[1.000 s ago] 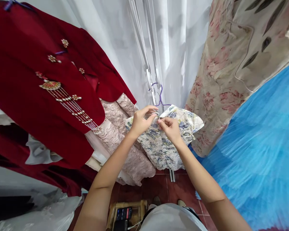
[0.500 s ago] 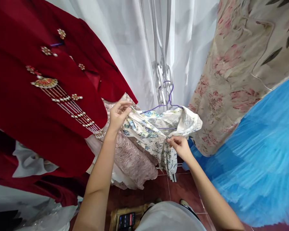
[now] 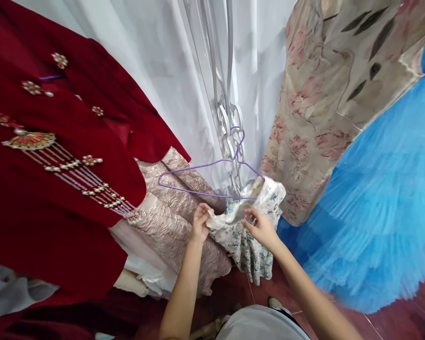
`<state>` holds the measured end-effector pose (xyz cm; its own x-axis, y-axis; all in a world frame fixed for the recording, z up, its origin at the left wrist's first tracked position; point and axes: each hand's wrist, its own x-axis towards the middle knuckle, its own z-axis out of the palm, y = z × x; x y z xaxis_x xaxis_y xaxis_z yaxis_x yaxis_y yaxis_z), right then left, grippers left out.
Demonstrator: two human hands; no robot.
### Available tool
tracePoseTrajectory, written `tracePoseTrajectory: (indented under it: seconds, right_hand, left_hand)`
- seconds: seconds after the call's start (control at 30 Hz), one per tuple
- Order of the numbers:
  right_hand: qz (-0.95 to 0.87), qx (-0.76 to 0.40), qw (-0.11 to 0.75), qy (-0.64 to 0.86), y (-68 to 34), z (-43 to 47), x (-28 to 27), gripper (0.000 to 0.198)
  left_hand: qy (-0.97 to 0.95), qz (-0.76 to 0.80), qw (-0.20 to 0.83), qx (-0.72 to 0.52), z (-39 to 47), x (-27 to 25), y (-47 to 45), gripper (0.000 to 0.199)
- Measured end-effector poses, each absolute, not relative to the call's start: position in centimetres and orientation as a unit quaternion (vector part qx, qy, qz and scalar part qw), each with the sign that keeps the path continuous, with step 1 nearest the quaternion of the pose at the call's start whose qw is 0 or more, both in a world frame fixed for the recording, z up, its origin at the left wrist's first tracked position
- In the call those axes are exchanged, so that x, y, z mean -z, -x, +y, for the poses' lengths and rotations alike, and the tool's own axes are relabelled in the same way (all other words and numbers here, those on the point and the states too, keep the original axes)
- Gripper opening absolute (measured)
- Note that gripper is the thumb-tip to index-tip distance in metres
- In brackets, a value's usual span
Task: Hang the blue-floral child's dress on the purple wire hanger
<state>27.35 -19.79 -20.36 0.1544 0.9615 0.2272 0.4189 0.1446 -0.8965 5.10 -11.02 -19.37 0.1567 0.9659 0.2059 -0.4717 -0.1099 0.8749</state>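
A white dress with a blue floral print hangs by one shoulder from a thin purple hanger. Its other shoulder is off, leaving the hanger's left arm bare. My left hand is closed on the loose shoulder edge of the dress, below the hanger's bar. My right hand lies at the neckline, fingers curled and pinched against the cloth. The exact bit of fabric between those fingertips is hard to see.
White chain-like hooks hold the hanger before a white curtain. To the left hang a red velvet garment with beaded ornaments and a pink brocade garment. A beige floral dress and a blue ruffled dress hang at right.
The dress's left shoulder has come off the hanger's left arm. My left hand has moved down and right with that edge; my right hand has dropped slightly. The view has shifted.
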Motion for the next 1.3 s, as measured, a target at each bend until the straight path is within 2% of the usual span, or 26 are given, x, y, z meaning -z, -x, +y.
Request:
tracePoseTrajectory:
  seconds: [0.07, 0.17, 0.23, 0.3, 0.37, 0.4, 0.53, 0.67, 0.77, 0.93, 1.03, 1.13, 1.23, 1.3]
  right_hand:
    - [-0.621, -0.310, 0.465, 0.550, -27.8, -20.9, 20.2, 0.040]
    - [-0.649, -0.418, 0.430, 0.469, -28.2, -22.4, 20.0, 0.035]
    - [-0.632, -0.471, 0.442, 0.428, -28.8, -23.3, 19.8, 0.029]
    - [-0.616, -0.484, 0.474, 0.403, -30.1, -24.2, 19.3, 0.027]
    - [-0.617, -0.458, 0.494, 0.407, -32.1, -25.3, 18.5, 0.024]
    - [-0.623, -0.433, 0.498, 0.420, -33.3, -25.8, 18.1, 0.023]
    - [-0.665, -0.295, 0.507, 0.463, -39.4, -27.2, 16.1, 0.016]
    - [-0.688, -0.153, 0.554, 0.443, -45.3, -25.4, 14.1, 0.010]
    - [-0.656, -0.133, 0.611, 0.422, -47.6, -21.5, 12.8, 0.008]
    - [-0.644, -0.286, 0.596, 0.386, -46.2, -13.5, 11.1, 0.016]
    - [-0.622, -0.405, 0.575, 0.346, -44.3, -10.7, 10.6, 0.020]
    - [-0.594, -0.480, 0.553, 0.333, -43.7, -10.1, 10.1, 0.025]
    - [-0.578, -0.533, 0.524, 0.328, -43.8, -10.6, 9.7, 0.031]
    - [-0.575, -0.550, 0.510, 0.327, -43.7, -11.2, 9.3, 0.033]
  left_hand:
    - [-0.580, 0.290, 0.574, -0.501, -13.1, 19.6, -7.5, 0.025]
    - [-0.711, 0.300, 0.496, -0.398, -15.5, 19.0, -10.8, 0.017]
    - [-0.722, 0.287, 0.492, -0.393, -16.5, 18.8, -12.5, 0.023]
    - [-0.706, 0.255, 0.534, -0.389, -17.2, 19.0, -13.8, 0.039]
    - [-0.691, 0.223, 0.593, -0.348, -18.0, 19.9, -14.7, 0.053]
    - [-0.689, 0.218, 0.616, -0.314, -18.5, 20.5, -15.1, 0.053]
    - [-0.698, 0.278, 0.623, -0.218, -20.7, 23.1, -16.2, 0.036]
    - [-0.699, 0.365, 0.545, -0.286, -22.4, 23.5, -16.1, 0.035]
    - [-0.693, 0.396, 0.504, -0.330, -23.3, 22.0, -15.7, 0.034]
    - [-0.690, 0.425, 0.434, -0.393, -24.6, 18.9, -15.2, 0.039]
    - [-0.730, 0.447, 0.381, -0.351, -24.2, 18.1, -13.9, 0.029]
    - [-0.778, 0.488, 0.250, -0.306, -22.5, 18.3, -11.0, 0.012]
    - [-0.772, 0.550, 0.090, -0.307, -20.0, 18.5, -7.3, 0.017]
    - [-0.745, 0.584, 0.021, -0.321, -18.0, 18.2, -5.1, 0.022]
